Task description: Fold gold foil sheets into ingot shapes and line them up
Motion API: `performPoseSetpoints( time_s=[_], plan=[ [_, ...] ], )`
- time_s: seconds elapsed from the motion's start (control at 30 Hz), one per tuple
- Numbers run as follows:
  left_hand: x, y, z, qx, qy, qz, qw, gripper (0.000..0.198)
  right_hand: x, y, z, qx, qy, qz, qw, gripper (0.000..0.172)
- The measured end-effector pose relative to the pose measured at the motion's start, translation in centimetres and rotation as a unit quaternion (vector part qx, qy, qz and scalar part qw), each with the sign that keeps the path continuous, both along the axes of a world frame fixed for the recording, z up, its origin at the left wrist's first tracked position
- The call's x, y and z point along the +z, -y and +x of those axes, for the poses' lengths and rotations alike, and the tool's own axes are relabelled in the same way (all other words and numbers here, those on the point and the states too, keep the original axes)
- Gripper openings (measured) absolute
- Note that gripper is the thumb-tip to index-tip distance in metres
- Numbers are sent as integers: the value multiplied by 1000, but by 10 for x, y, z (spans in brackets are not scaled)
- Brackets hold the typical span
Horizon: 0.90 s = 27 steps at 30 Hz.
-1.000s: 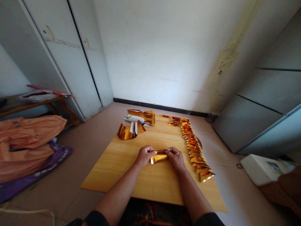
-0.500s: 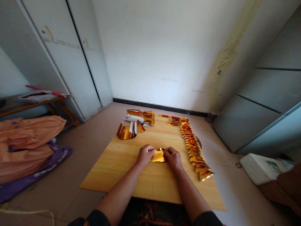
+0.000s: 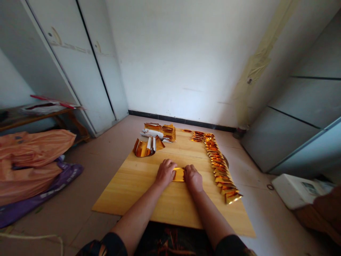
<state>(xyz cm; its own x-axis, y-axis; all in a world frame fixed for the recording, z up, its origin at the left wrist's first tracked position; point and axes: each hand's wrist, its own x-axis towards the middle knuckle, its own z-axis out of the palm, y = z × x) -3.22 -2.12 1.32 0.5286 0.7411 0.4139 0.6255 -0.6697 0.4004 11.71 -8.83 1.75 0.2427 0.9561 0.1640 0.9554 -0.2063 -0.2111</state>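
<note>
A small sheet of gold foil paper (image 3: 179, 174) lies flat on the wooden board (image 3: 128, 188), between my two hands. My left hand (image 3: 165, 172) has its fingers curled over the sheet's left end. At the opposite end my right hand (image 3: 193, 177) grips the sheet with bent fingers; the fingertips of both hands are partly hidden. To the right runs a long row of folded gold foil pieces (image 3: 220, 167), overlapping one another. Curled gold foil sheets (image 3: 143, 148) with white backs rest at the board's far left.
More gold and white sheets (image 3: 157, 132) are piled at the board's back edge. Orange cloth-like sacking (image 3: 34, 149) lies on the floor at left, near a wooden bench (image 3: 53, 114). A white box (image 3: 290, 192) stands at right, below a grey cabinet (image 3: 298, 121).
The foil sheet now looks flatter and narrower between my hands. Both hands have turned over, with fingers curling down onto its ends and the knuckles upward.
</note>
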Motion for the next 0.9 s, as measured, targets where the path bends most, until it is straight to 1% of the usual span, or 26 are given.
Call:
performPoseSetpoints(
  time_s=[0.07, 0.13, 0.23, 0.3, 0.47, 0.6, 0.7, 0.77, 0.8, 0.9],
  plan=[
    [-1, 1, -2, -53, 16, -3, 998, 20, -1, 0, 0, 4, 13, -5, 1000, 14],
    [-3, 4, -4, -93, 43, -22, 995, 23, -2, 0, -1, 13, 20, -9, 1000, 11],
    [-6, 12, -7, -130, 65, -39, 989, 21, -4, -1, -1, 15, 23, -10, 1000, 8],
    [-6, 18, -9, -146, 39, -31, 988, 19, -5, -1, -1, 12, 26, -12, 1000, 9],
    [-1, 34, -21, -144, -29, 3, 989, 20, -5, -2, -1, 14, 33, -13, 999, 10],
    [0, 42, -36, -151, -42, 13, 987, 29, -3, -2, -1, 15, 21, -8, 1000, 13],
    [0, 45, -43, -158, -44, 4, 987, 34, -3, -3, 2, 0, -8, -1, 1000, 17],
    [1, 45, -44, -153, -48, -7, 987, 34, -2, -3, 5, -15, -40, 23, 999, 19],
    [2, 45, -43, -149, -51, -12, 987, 33, -2, -2, 6, -19, -57, 47, 997, 23],
    [5, 46, -40, -137, -60, -18, 989, 29, 1, 3, 6, 7, -87, 120, 989, 37]
  ],
)
